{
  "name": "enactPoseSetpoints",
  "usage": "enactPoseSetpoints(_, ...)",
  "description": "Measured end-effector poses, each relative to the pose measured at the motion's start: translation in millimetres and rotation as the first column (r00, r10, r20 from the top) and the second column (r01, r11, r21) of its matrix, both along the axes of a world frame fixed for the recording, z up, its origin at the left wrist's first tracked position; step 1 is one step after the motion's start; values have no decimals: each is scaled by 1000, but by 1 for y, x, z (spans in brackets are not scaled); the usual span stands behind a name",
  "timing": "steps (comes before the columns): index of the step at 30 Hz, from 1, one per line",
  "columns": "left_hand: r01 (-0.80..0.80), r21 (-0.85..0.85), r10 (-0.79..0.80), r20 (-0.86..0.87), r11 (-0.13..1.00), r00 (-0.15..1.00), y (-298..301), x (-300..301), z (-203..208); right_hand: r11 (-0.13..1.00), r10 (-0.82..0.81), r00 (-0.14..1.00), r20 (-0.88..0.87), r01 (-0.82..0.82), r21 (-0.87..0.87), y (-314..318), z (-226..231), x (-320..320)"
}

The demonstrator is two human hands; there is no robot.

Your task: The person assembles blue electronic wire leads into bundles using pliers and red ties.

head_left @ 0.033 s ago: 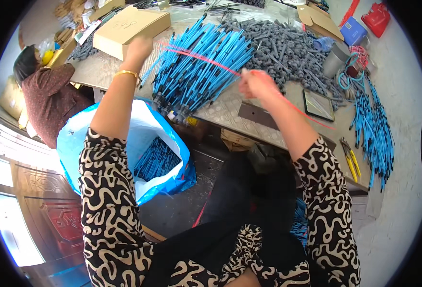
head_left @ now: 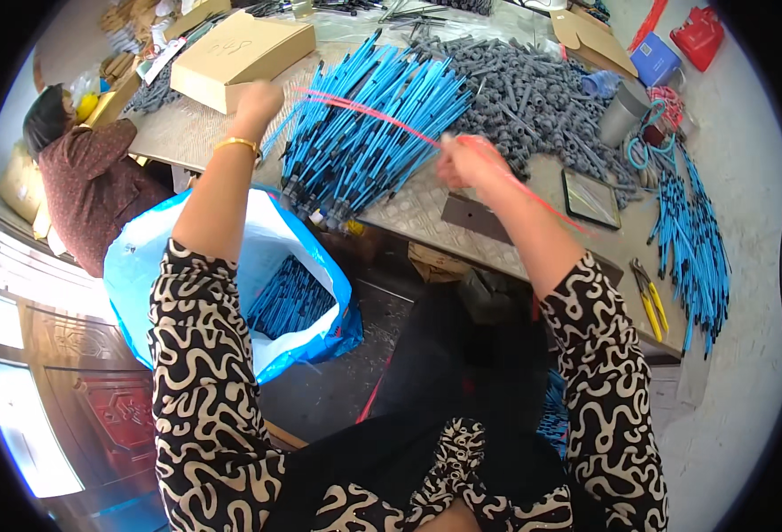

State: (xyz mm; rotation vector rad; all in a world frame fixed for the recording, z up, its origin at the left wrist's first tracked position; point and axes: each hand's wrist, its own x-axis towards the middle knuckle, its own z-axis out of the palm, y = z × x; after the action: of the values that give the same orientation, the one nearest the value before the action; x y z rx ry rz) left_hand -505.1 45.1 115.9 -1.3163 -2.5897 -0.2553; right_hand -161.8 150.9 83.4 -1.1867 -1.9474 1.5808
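Red strip (head_left: 366,108) stretches between the two hands, slanting from far left to near right across the top of a bundle of blue tubes (head_left: 337,151) with black ends. Whether it also passes under the bundle, cannot tell. Left hand (head_left: 259,102) closed on the strip's left end, beside the far-left edge of the bundle; blur softens the fingertips. Right hand (head_left: 472,162) pinches the strip between thumb and fingers, just right of the bundle; a loose tail trails over the wrist toward the near right.

Bundle lies on a desk (head_left: 408,202) with a patterned top, its dark tips pointing near left. Behind and right of it, a broad heap of grey plastic parts (head_left: 515,89). Far left, a cardboard box (head_left: 244,53), just beyond the left hand. Below the right forearm, a dark metal plate (head_left: 475,217); right of that, a black-framed flat panel (head_left: 590,197). Yellow-handled pliers (head_left: 649,301) rest near the desk's right end, beside a second bunch of blue tubes (head_left: 692,239) hanging over the edge.

Near left, below the desk, an open blue-and-white bag (head_left: 142,257) holds more blue tubes (head_left: 293,297). Farther left, a co-worker (head_left: 89,182) in a dark patterned top sits at the desk.
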Motion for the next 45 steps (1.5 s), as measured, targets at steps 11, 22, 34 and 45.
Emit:
enactPoseSetpoints(11, 261, -46, -214, 451, 964, 866, 51, 38, -23, 944, -23, 1000, -5, 20, -329, 48, -19, -76)
enactPoseSetpoints(22, -268, 526, -463, 846, 807, 265, 26, 163, 42, 973, 53, 952, -301, 18, 230, 7, 19, -16)
enactPoseSetpoints(34, -414, 844, -931, 363, 340, -24, 67, 157, 80, 913, -66, 750, -659, 312, 263, 49, 98, -25)
enactPoseSetpoints(45, -281, 922, -844, 84, 268, -529, 71, 123, 5, 993, -113, 623, -774, 99, -66, 47, 33, -49)
